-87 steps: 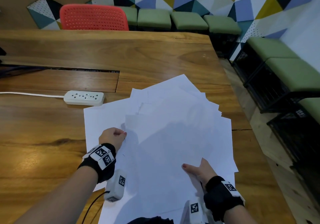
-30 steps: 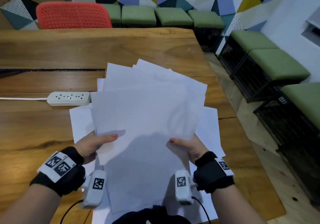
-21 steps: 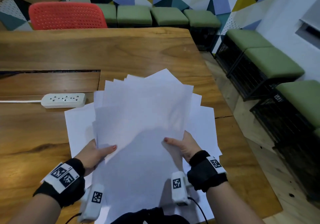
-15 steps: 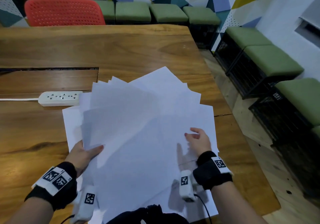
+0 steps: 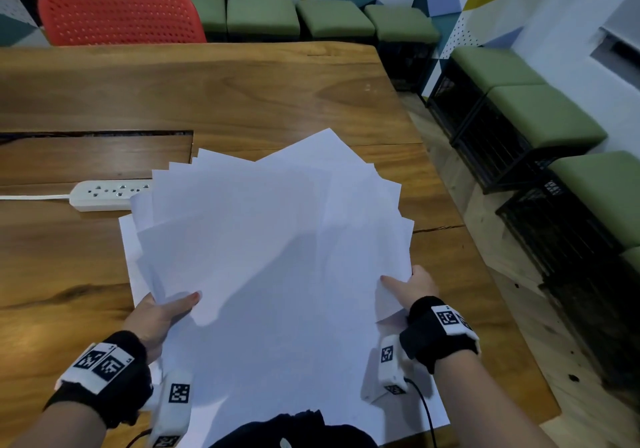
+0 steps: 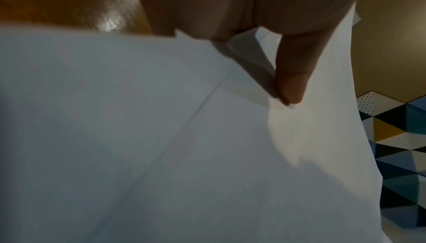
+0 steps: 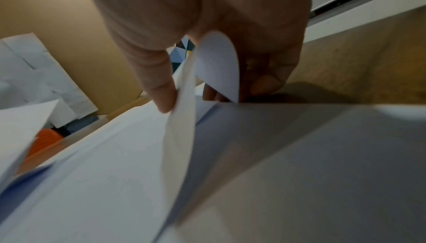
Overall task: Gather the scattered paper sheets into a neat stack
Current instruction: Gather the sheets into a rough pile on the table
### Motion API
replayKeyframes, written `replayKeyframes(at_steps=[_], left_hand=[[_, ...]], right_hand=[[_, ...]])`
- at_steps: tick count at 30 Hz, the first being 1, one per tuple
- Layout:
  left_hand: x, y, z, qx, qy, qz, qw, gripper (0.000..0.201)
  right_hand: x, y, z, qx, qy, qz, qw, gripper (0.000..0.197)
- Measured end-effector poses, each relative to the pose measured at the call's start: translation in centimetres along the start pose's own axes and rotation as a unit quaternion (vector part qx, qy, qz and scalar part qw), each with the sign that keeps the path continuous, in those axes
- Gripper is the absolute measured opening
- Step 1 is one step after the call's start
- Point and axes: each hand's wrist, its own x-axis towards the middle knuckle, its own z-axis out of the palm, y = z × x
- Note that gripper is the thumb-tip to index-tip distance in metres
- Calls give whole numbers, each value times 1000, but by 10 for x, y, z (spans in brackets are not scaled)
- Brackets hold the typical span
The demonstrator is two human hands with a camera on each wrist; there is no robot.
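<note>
The paper sheets (image 5: 270,257) lie fanned over the near edge of the wooden table (image 5: 214,94), their long sides running away from the person, far corners splayed. The left hand (image 5: 156,316) pinches the left edge, thumb on top; the right hand (image 5: 412,288) pinches the right edge. A power strip (image 5: 104,195) lies to the left, a red chair (image 5: 117,15) and green stools (image 5: 332,18) beyond.

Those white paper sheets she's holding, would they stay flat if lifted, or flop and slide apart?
Probably floppy: the paper sheets already curl over by the right hand. Likely slippery too, since they sit fanned at different angles. They look light: the left hand holds its side by a thumb pinch.
</note>
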Motion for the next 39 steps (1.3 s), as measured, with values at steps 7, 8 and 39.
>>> replayKeyframes(at_steps=[7,8,39], left_hand=[[0,1,0,-12,-1,-9,1000,34],[0,1,0,-14,-3,-10,1000,33],[-20,14,-12,-41,-25,-39,998,15]], right_hand=[[-4,-7,3,151,68,11,986,49],[-6,-9,3,174,71,-2,982,49],[-45,7,-9,-29,55,-4,998,65]])
